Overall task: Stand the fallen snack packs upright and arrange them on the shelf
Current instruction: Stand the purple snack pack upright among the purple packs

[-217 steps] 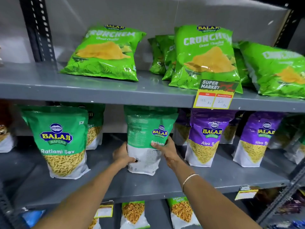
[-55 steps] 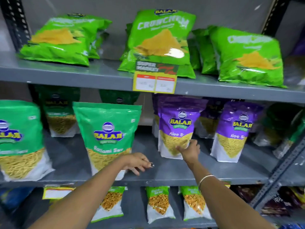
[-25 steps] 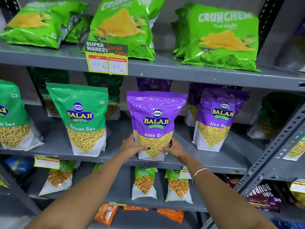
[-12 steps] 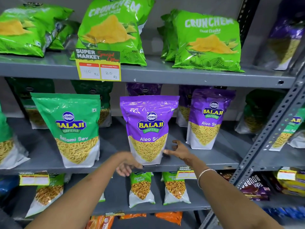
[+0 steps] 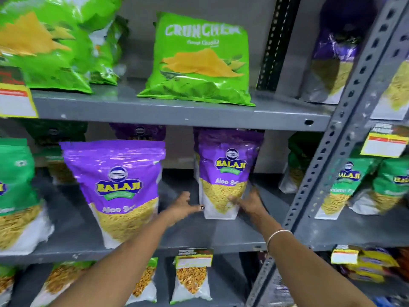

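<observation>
A purple Balaji Aloo Sev pack (image 5: 228, 171) stands upright toward the back of the grey middle shelf (image 5: 199, 235). My right hand (image 5: 249, 202) grips its lower right corner, fingers across the front. My left hand (image 5: 182, 206) is at its lower left, fingers spread, with only the thumb tip touching the pack's edge. Another purple Aloo Sev pack (image 5: 119, 187) stands upright near the shelf's front edge to the left. Further purple packs stand behind both, mostly hidden. A green Ratlami Sev pack (image 5: 15, 185) is cut off by the left edge.
Green Crunchem bags (image 5: 199, 58) lean on the upper shelf. A slotted grey post (image 5: 345, 120) rises just right of my right hand; beyond it stand green packs (image 5: 340, 187). A yellow price tag (image 5: 15, 100) hangs at left. Small packs (image 5: 192, 278) fill the lower shelf.
Both hands left the front purple pack and moved right and back to the second purple pack. My right hand has taken hold of it. My view shifted right.
</observation>
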Tool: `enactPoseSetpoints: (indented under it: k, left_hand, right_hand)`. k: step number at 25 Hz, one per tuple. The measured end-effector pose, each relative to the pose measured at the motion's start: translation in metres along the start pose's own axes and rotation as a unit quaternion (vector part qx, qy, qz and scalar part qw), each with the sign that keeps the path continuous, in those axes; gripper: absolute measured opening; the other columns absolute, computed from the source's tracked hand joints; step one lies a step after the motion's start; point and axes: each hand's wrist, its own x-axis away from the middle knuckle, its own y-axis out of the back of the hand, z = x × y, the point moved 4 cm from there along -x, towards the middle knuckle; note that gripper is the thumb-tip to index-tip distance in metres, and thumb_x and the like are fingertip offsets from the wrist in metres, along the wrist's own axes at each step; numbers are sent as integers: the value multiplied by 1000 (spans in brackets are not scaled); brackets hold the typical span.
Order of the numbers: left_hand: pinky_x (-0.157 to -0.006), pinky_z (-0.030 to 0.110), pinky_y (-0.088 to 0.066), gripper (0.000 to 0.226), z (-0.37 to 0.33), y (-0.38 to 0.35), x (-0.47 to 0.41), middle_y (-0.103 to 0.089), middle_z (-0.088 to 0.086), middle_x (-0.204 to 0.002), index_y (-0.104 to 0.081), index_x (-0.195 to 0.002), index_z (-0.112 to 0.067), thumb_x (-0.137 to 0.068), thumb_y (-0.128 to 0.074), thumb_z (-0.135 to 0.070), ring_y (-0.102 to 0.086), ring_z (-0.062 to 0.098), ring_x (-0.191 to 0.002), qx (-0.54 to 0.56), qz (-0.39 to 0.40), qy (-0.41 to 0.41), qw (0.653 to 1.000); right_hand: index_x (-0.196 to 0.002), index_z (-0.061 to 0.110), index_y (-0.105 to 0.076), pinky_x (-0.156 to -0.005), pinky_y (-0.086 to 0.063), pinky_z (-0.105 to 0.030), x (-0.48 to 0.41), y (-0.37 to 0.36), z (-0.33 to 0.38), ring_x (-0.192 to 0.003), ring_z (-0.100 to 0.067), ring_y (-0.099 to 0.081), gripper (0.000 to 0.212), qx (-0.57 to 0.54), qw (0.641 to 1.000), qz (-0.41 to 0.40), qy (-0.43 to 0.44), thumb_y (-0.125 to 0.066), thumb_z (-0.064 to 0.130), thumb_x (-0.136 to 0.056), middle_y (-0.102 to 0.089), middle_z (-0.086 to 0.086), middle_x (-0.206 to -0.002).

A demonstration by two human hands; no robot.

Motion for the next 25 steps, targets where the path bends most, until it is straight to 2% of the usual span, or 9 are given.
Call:
enactPoseSetpoints:
  k: [2,4,7,9,11,14,17,20,25]
  left_hand:
    - [-107,36,-39,95,-11,-14,-29,-47,7,-139,-34,-137,-4,-59,-81,-31,-47,23,-127,42,-40,-36,998]
    - [-102,41,-46,92,-10,-23,-45,-60,14,-127,-47,-123,0,-45,-82,-33,-58,29,-116,82,-57,-36,994]
    - [-99,55,-47,77,1,-34,-48,-64,25,-116,-55,-103,0,-36,-81,-29,-62,32,-105,112,-89,-23,989]
    - [-98,55,-47,66,2,-37,-37,-64,24,-116,-55,-93,-9,-36,-82,-28,-62,32,-105,111,-90,-24,989]
    - [-98,55,-47,64,3,-39,-26,-64,25,-118,-55,-90,-16,-34,-82,-30,-62,36,-108,107,-91,-24,990]
    - [-96,54,-50,70,16,-42,-19,-68,19,-116,-56,-96,-17,-34,-85,-34,-64,33,-108,78,-78,-22,994]
    - [-95,54,-50,66,29,-45,-13,-69,16,-115,-54,-86,-25,-30,-84,-43,-65,31,-107,70,-81,-18,994]
    - [-95,55,-49,63,27,-49,-2,-67,20,-115,-51,-81,-25,-29,-82,-43,-63,33,-108,61,-81,-13,995]
    - [-96,51,-50,60,16,-49,19,-67,14,-118,-54,-94,-21,-43,-85,-32,-64,28,-106,31,-89,-12,995]
  right_hand:
    - [-92,11,-67,-100,-46,-57,-19,3,-9,-109,-40,-62,48,-43,992,121,15,-91,17,-50,-65,-27,-119]
    - [-113,3,-61,-95,-52,-49,-17,4,3,-107,-35,-64,65,-62,978,196,38,-87,10,-53,-63,-24,-122]
    - [-119,-3,-56,-80,-58,-29,-14,6,10,-91,-20,-69,69,-64,963,250,71,-80,8,-56,-66,-21,-116]
    - [-118,-2,-56,-77,-57,-25,-5,12,9,-89,-16,-70,70,-56,961,258,81,-81,12,-55,-67,-19,-114]
    - [-117,-2,-55,-70,-58,-18,8,17,9,-80,-7,-71,57,-46,958,270,82,-77,2,-65,-67,-15,-109]
    - [-121,0,-52,-78,-60,-23,26,26,3,-86,-14,-68,53,-31,965,250,70,-72,-5,-72,-66,-15,-115]
    - [-124,1,-50,-65,-56,-11,40,31,1,-94,-20,-64,55,-15,965,251,73,-71,-4,-74,-64,-13,-115]
    - [-125,0,-47,-59,-53,-7,54,36,3,-86,-9,-62,54,-8,966,249,68,-68,-6,-76,-63,-11,-111]
    - [-123,2,-48,-63,-54,-8,60,38,1,-88,-7,-62,51,-1,966,249,70,-68,-3,-77,-62,-11,-116]
